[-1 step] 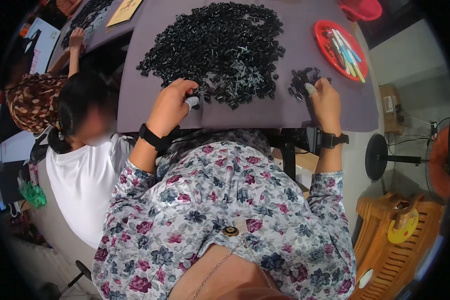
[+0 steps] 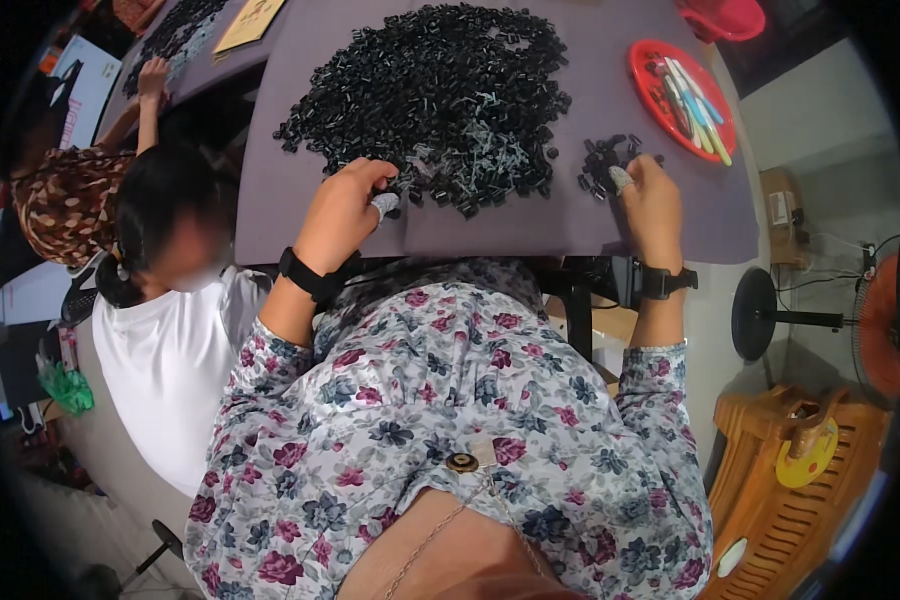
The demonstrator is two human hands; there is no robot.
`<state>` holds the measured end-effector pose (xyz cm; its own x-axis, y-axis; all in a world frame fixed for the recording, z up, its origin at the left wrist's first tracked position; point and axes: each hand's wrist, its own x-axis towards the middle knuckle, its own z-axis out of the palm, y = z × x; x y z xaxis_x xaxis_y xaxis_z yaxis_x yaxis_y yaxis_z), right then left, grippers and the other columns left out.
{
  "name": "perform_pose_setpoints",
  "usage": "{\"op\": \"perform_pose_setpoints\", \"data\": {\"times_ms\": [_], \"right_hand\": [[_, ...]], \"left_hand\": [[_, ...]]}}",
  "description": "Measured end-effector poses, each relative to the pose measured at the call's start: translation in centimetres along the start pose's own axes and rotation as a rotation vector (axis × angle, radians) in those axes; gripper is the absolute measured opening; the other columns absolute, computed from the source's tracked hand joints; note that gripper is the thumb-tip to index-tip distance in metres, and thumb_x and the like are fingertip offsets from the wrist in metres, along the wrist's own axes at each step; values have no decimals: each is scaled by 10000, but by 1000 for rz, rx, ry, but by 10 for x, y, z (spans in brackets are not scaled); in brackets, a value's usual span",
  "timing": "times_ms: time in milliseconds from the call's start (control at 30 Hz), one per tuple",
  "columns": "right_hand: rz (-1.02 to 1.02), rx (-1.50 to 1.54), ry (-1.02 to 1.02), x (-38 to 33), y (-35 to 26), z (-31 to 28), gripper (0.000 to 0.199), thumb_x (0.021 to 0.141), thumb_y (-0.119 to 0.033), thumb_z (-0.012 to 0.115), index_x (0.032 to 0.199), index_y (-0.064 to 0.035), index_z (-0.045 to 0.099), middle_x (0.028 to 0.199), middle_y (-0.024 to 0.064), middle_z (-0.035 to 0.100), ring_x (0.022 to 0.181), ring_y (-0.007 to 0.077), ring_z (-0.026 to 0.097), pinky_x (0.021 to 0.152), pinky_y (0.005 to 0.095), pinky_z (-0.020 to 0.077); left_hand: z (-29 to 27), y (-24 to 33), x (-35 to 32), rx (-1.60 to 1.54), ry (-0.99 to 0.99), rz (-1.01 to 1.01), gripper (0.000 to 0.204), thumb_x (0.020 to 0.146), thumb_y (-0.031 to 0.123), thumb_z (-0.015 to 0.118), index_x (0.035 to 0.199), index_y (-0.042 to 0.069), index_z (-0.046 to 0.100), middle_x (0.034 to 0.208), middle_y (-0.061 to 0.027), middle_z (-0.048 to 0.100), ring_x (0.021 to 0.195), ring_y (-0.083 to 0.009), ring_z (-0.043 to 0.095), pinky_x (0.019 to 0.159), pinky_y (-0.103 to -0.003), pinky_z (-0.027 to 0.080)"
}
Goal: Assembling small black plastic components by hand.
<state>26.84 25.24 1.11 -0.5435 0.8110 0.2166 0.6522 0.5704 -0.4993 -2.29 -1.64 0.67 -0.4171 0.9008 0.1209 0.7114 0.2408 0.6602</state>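
Note:
A large heap of small black plastic pieces (image 2: 430,90) covers the middle of the table, with some translucent greyish bits mixed in at its near side. My left hand (image 2: 342,212) is at the heap's near left edge, fingers curled and a pale cover on the thumb. Dark pieces lie at its fingertips; whether one is held is hard to see. To the right, my right hand (image 2: 654,208) touches a smaller pile of black pieces (image 2: 600,165). Its fingers are bent together, its thumb also covered in pale material, and anything between them is hidden.
A red round tray (image 2: 642,75) holding several knife-like tools with pale handles (image 2: 695,105) stands at the far right of the table. On my left sits a person in a white shirt (image 2: 165,370); another works at a second table. A wooden chair (image 2: 770,520) and fans are at right.

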Motion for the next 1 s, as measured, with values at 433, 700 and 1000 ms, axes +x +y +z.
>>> {"op": "perform_pose_setpoints", "data": {"times_ms": [433, 700, 1000], "right_hand": [[-328, 154, -331, -4, -62, 42, 228, 812, 25, 637, 1036, -17, 655, 970, 197, 689, 901, 401, 681, 787, 461, 535], [-360, 171, -187, 2, -73, 46, 296, 808, 52, 629, 1088, -42, 647, 998, 168, 660, 931, 393, 658, 800, 452, 527], [-452, 208, -309, -13, -77, 59, 283, 805, 55, 632, 1065, -54, 664, 1001, 148, 648, 932, 368, 662, 793, 435, 529]], "left_hand": [[6, 9, -13, -54, -11, 18, 439, 720, -145, 574, 1117, 15, 669, 970, -152, 648, 917, -357, 657, 787, -411, 524], [12, 3, -5, 18, 31, 62, 425, 734, -136, 593, 1119, 21, 679, 993, -145, 640, 934, -362, 652, 788, -424, 524], [15, 22, 1, 84, -75, 149, 478, 719, -154, 574, 1148, 28, 680, 1006, -150, 635, 970, -361, 652, 810, -408, 532]]}}
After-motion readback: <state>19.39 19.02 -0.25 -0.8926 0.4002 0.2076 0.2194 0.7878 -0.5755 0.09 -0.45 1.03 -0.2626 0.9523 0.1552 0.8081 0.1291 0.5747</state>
